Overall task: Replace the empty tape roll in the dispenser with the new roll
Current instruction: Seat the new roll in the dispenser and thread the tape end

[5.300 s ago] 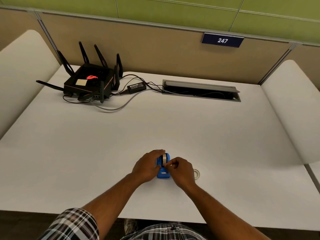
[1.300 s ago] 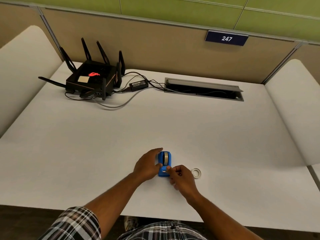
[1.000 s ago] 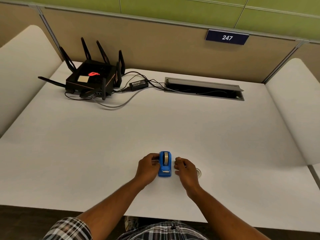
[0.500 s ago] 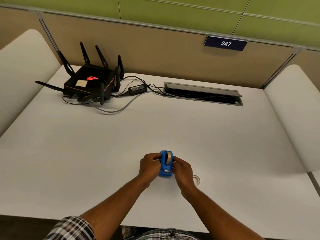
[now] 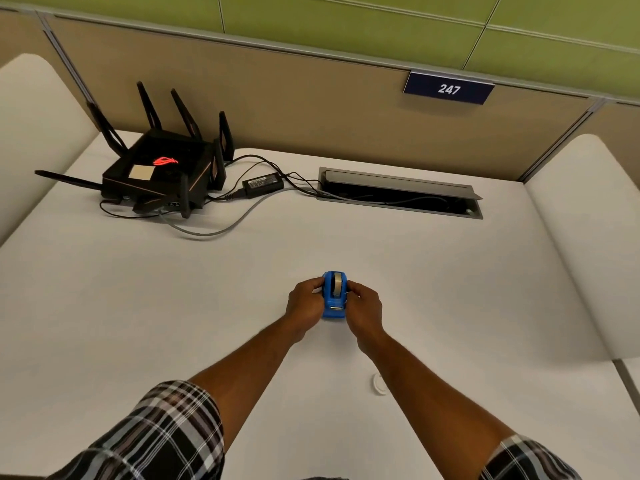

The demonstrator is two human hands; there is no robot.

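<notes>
Left hand [image 5: 304,301] and right hand [image 5: 363,306] clasp the blue dispenser [image 5: 334,299] from either side, fingers wrapped against its flanks; both hands are grasping it, and it rests on, or just above, the white tabletop [image 5: 450,289], which of the two cannot be told. A roll [image 5: 336,285] with a greyish band sits upright in the dispenser's cradle. The empty core [image 5: 378,384], a small pale ring, lies flat on the tabletop at about 5 o'clock from the dispenser, half hidden by the right forearm and well apart from the hands.

Compared with half a second ago, the dispenser and both hands lie farther from the body, while the core now lies nearer the tabletop's front edge than they do; a second ago the ring lay just beside the right hand. Part of this shift may be head motion. Five seconds ago the fingers were working at the roll; now they only grip the housing.

Judged from this, the swap itself appears done: new roll seated, old core out. What remains is probably setting the dispenser down and letting go.

At 11 o'clock stand a black router [image 5: 159,174] and its cables, clear of the work.
</notes>
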